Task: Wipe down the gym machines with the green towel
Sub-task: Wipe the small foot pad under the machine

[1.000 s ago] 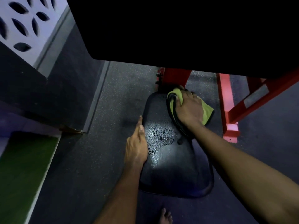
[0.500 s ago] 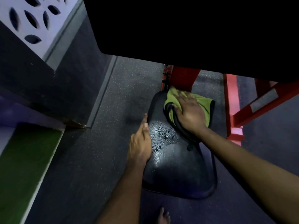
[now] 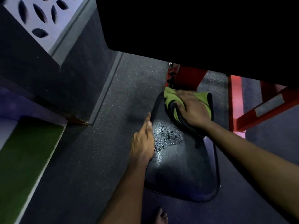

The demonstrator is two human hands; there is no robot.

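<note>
Two changes, green towel [image 3: 171, 97] spread wider, right hand [image 3: 193, 110] flatter

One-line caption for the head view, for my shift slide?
Right hand presses the green towel on a wet black seat pad; left hand rests along its edge.

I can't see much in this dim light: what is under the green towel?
The green towel lies on the far end of the black seat pad, pressed down by the right hand. Droplets show on the bare pad nearby; whether the covered part is wet is hidden.
</note>
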